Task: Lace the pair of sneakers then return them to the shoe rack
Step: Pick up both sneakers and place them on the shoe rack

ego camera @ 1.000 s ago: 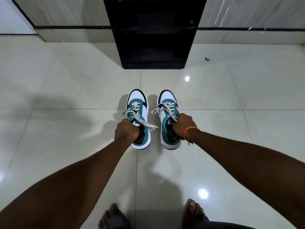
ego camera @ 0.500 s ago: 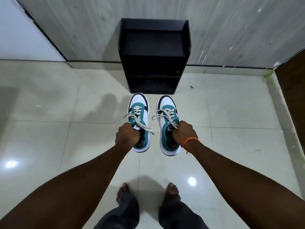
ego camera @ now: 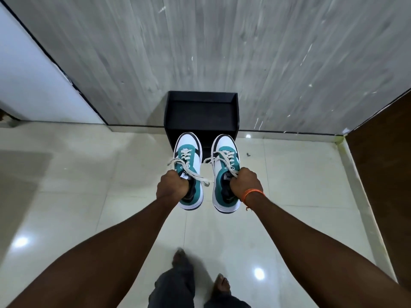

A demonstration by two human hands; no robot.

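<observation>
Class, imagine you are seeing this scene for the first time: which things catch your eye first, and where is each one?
A pair of teal-and-white sneakers sits at the centre, held above the pale tiled floor: the left hand has the left sneaker in its grip, the right hand the right sneaker. Just beyond their toes, a black shoe rack stands against the grey wall. An orange band circles the right wrist.

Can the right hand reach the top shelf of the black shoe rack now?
Probably yes: the right hand holds the right sneaker just before the shoe rack, whose open top shelf has nothing blocking it.
</observation>
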